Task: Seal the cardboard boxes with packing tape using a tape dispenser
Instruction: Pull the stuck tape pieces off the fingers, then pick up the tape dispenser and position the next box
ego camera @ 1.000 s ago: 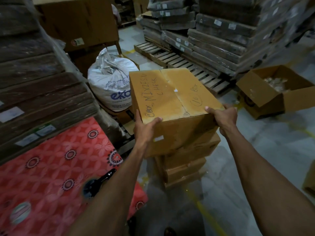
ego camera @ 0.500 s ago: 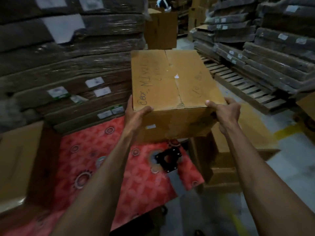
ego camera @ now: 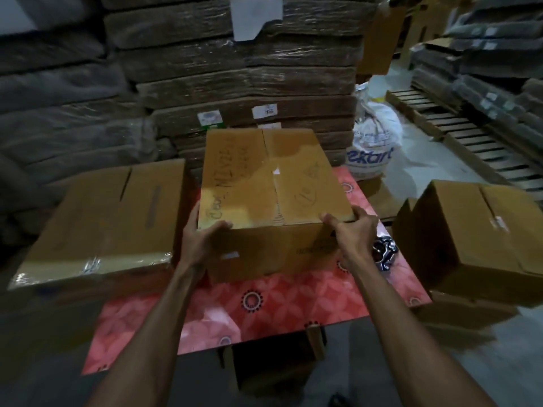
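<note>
A brown cardboard box [ego camera: 264, 183] with handwriting on its closed top flaps sits on the red patterned table [ego camera: 264, 306]. My left hand [ego camera: 202, 233] grips its near left corner, thumb over the top edge. My right hand [ego camera: 352, 230] grips the near right corner the same way. A black tape dispenser [ego camera: 385, 254] lies on the table just right of my right hand, partly hidden by it.
A taped box [ego camera: 108, 224] stands on the table's left side. Another closed box [ego camera: 476, 242] is stacked at the right, off the table. Wrapped stacks of flat cardboard [ego camera: 235, 83] rise behind. A white sack [ego camera: 373, 142] and wooden pallets [ego camera: 470, 142] lie on the floor back right.
I have carried the box leftward from the stack at the right and brought it down over the red table. Both hands keep the same grip.
</note>
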Demonstrator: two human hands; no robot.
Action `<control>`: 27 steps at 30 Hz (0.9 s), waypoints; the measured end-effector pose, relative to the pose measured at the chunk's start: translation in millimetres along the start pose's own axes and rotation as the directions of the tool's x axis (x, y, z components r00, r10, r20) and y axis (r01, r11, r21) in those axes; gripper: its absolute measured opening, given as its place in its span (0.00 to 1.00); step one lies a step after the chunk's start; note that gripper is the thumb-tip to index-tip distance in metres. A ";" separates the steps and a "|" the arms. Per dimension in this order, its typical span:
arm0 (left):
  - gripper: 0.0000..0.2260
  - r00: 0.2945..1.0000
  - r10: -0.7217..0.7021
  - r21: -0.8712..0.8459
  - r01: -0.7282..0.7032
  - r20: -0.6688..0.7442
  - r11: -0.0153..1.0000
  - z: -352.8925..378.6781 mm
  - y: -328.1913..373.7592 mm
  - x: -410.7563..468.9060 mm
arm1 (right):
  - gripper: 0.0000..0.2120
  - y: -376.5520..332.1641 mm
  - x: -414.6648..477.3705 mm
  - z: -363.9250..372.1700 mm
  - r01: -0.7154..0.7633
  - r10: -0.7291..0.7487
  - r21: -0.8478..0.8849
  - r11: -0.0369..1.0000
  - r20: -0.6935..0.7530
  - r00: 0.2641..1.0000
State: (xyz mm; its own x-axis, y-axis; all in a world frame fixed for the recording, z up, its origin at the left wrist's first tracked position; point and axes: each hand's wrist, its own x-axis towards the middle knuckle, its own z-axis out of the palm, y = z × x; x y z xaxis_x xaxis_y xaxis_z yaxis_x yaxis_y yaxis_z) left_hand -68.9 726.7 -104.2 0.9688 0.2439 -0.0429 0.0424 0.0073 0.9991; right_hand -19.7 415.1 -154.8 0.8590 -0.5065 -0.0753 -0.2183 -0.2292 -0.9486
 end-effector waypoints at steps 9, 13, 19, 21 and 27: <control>0.44 0.991 -0.129 -0.061 0.127 -0.039 0.990 1.0 -45.3 -45.3 | 0.38 11.4 -47.3 -16.3 -0.002 0.000 -0.111 0.994 -0.020 1.000; 0.46 0.984 -0.156 -0.054 0.151 -0.087 0.987 8.6 -55.2 -52.8 | 0.29 23.8 -43.8 -30.5 0.054 -0.053 -0.021 0.998 0.043 0.998; 0.38 0.975 -0.207 0.033 0.210 -0.081 0.977 0.5 -54.9 -32.3 | 0.24 87.5 -28.5 -76.6 -0.013 0.018 -0.205 0.979 0.020 1.000; 0.40 0.972 -0.224 0.083 0.230 -0.077 0.970 -4.5 -53.6 -23.7 | 0.34 110.9 -19.5 -88.3 -0.048 0.088 -0.456 0.888 0.067 0.994; 0.31 0.979 -0.202 0.196 0.203 -0.025 0.959 5.5 -38.6 -5.6 | 0.28 131.3 -5.1 -94.3 -0.034 0.231 -0.699 0.714 0.189 0.955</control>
State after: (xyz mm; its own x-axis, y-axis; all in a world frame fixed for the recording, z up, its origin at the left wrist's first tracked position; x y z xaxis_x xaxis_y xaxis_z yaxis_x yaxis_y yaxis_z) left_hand -74.7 719.7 -142.6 0.9340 0.2612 -0.2438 0.2852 -0.1340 0.9491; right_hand -96.4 309.2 -250.0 0.8570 -0.3795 -0.3486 -0.5092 -0.7275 -0.4599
